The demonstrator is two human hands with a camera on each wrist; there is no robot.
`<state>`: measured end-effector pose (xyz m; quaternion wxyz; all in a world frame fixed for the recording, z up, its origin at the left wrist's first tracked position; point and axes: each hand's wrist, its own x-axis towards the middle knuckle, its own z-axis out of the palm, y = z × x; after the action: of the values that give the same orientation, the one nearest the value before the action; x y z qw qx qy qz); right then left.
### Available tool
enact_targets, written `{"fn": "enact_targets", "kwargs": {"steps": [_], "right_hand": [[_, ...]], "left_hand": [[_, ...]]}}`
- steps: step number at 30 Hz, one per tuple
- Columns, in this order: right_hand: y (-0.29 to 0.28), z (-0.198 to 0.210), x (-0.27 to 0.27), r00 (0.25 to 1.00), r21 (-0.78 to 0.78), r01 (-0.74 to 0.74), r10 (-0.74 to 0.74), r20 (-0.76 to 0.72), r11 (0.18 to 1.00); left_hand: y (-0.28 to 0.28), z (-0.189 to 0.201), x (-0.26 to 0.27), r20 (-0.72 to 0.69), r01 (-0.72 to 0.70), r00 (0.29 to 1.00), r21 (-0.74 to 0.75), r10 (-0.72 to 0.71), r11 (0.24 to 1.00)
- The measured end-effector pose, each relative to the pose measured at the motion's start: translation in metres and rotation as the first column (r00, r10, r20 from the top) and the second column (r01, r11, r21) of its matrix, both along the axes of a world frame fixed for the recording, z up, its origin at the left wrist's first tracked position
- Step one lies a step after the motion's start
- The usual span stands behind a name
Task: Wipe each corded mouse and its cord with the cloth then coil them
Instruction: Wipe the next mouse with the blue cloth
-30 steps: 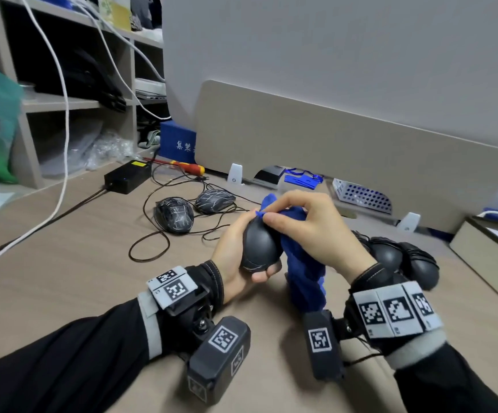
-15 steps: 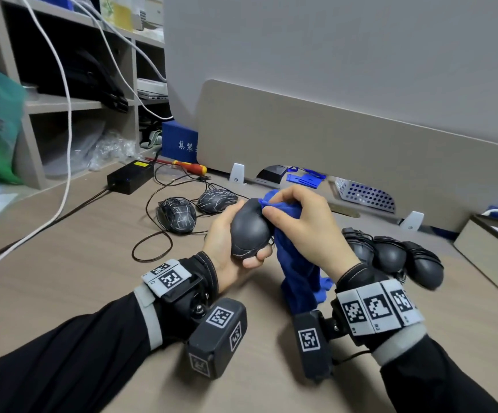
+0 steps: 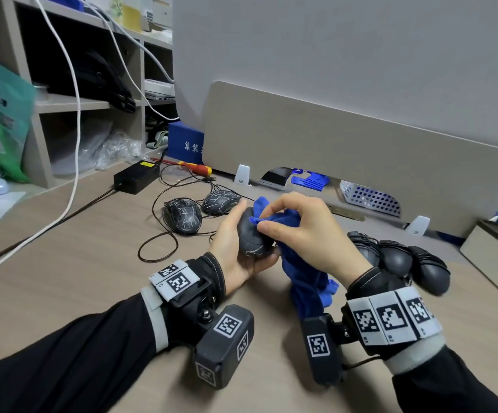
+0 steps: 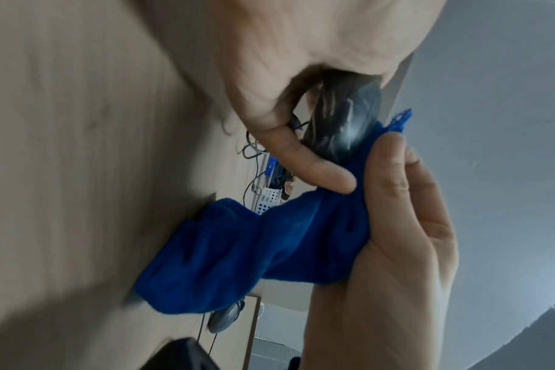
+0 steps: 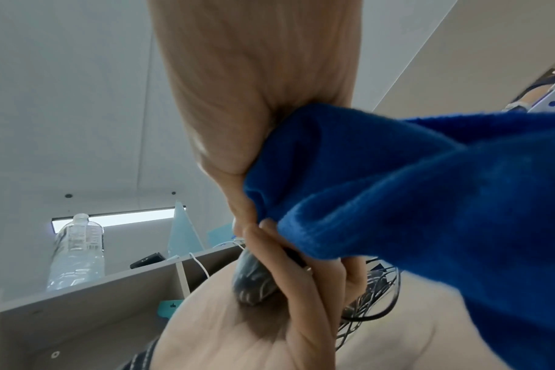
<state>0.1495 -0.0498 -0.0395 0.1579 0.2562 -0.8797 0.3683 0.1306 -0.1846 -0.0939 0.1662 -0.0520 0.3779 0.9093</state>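
My left hand [image 3: 236,251] cradles a light, hard, slick-looking mouse [image 3: 252,236] by its sides; right hand [image 3: 304,236] pinches the soft cloth [image 3: 304,281] against it above the desk [image 3: 63,278].

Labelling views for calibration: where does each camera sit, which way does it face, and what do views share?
Head: worn on the head, facing forward and down at the desk; both sleeved arms and both hands show.
Left wrist: looks along the left hand at the mouse; right hand shows.
Right wrist: looks along the right hand, upward past shelves.
Shared: all three show the blue cloth and mouse.
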Motion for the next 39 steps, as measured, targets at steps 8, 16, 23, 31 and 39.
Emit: {"fn": "enact_targets", "kwargs": {"steps": [8, 16, 23, 31, 39], "right_hand": [[-0.019, 0.001, 0.015, 0.980, 0.172, -0.198, 0.190, 0.065, 0.965], [0.011, 0.000, -0.003, 0.995, 0.123, 0.085, -0.078, -0.061, 0.989], [-0.016, 0.005, 0.015, 0.983, 0.123, -0.183, 0.177, 0.056, 0.975], [-0.001, 0.010, 0.008, 1.000, 0.092, -0.001, 0.003, -0.026, 0.996], [0.001, 0.007, 0.002, 0.998, 0.072, 0.060, -0.057, -0.036, 0.996]], "left_hand": [[-0.011, -0.004, -0.008, 0.030, -0.077, 0.997, 0.031, 0.076, 0.997], [-0.007, 0.009, -0.005, 0.007, -0.073, 0.997, 0.010, 0.073, 0.997], [-0.003, 0.001, 0.000, -0.050, -0.104, 0.993, -0.005, 0.104, 0.995], [0.005, 0.006, -0.001, -0.013, -0.120, 0.993, -0.076, 0.120, 0.990], [0.006, 0.004, 0.000, -0.013, -0.231, 0.973, -0.094, 0.231, 0.968]]}}
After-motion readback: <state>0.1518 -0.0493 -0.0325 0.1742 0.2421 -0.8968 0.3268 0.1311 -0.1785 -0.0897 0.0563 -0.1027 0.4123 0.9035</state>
